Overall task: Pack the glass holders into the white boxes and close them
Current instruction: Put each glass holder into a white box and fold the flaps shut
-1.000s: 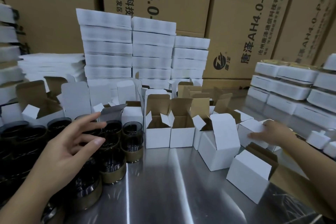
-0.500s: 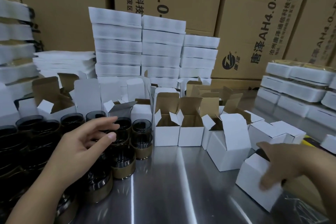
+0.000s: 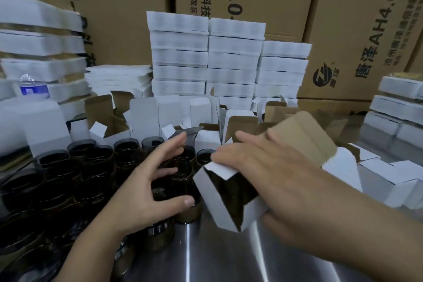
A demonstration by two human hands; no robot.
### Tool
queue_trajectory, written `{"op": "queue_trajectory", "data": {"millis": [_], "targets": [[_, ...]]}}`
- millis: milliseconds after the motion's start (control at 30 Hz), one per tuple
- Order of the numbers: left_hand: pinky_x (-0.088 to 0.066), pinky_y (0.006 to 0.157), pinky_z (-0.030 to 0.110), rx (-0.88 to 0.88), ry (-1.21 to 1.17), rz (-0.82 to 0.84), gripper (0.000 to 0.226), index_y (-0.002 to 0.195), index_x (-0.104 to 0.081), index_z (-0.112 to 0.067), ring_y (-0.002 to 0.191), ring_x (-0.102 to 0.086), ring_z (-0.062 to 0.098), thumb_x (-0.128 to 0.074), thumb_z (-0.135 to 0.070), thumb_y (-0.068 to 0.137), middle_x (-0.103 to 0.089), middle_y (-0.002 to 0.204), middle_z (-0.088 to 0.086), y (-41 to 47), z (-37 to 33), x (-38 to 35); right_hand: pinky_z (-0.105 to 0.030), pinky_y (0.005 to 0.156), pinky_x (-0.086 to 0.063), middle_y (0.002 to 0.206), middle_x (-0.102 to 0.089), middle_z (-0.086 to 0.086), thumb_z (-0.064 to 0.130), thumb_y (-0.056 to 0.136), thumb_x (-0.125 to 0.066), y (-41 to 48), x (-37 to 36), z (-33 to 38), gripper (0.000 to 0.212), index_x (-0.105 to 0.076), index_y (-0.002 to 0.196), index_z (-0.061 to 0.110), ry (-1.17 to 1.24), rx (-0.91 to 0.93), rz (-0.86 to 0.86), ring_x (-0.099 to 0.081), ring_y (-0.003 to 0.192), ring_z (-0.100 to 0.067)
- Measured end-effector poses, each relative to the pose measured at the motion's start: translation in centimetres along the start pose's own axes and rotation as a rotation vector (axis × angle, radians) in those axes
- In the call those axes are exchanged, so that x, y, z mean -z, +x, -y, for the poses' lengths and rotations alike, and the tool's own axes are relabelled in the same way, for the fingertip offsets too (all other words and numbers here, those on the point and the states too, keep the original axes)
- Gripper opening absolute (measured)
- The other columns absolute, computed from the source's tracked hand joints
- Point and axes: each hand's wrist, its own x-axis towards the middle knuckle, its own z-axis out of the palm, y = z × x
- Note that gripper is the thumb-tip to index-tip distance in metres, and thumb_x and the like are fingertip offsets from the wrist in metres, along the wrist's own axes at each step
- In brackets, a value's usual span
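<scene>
While brown cartons and stacked white boxes wall off the back of the steel table, the dark glass holders crowd its left side. My right hand grips one open white box, tilted with its mouth toward them; it is light card that would crush easily, so I hold it by the walls. My left hand is spread wide around one holder, thumb at its side, not closed. I judge the glass heavy, slick and breakable: grasp it round the body.
</scene>
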Motion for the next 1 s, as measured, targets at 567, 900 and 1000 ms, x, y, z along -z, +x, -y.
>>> {"op": "queue_trajectory", "data": {"millis": [567,900,1000], "targets": [[-0.051,0.091,0.027,0.034,0.035,-0.084,0.100,0.140,-0.030,-0.046,0.120,-0.054,0.006,-0.088,-0.036,0.060,-0.054,0.130,-0.016,1.0,0.7,-0.4,-0.051,0.117,-0.014,0.152,-0.022,0.002,0.000,0.073,-0.070,7.0,-7.3,-2.4,0.086,-0.026,0.143,0.026,0.053,0.026,-0.702,-0.015,0.145,-0.022],[-0.050,0.080,0.026,0.346,0.092,-0.402,0.092,0.122,-0.031,-0.053,0.098,-0.057,-0.011,-0.080,-0.060,0.044,-0.054,0.110,-0.035,1.0,2.1,-0.1,-0.009,0.086,-0.030,0.127,-0.049,0.011,0.022,0.092,-0.054,8.0,-13.3,-4.9,0.029,-0.061,0.121,0.022,0.227,-0.287,-0.511,-0.041,0.118,-0.003],[-0.053,0.089,0.041,0.343,0.182,-0.399,0.087,0.124,-0.045,-0.034,0.111,-0.056,0.011,-0.086,-0.051,0.050,-0.052,0.123,-0.010,1.3,2.4,0.2,-0.013,0.085,-0.028,0.134,-0.037,0.014,0.035,0.094,-0.047,7.9,-14.5,-5.4,0.038,-0.055,0.129,0.025,0.159,-0.344,-0.395,-0.028,0.122,-0.001]]}}
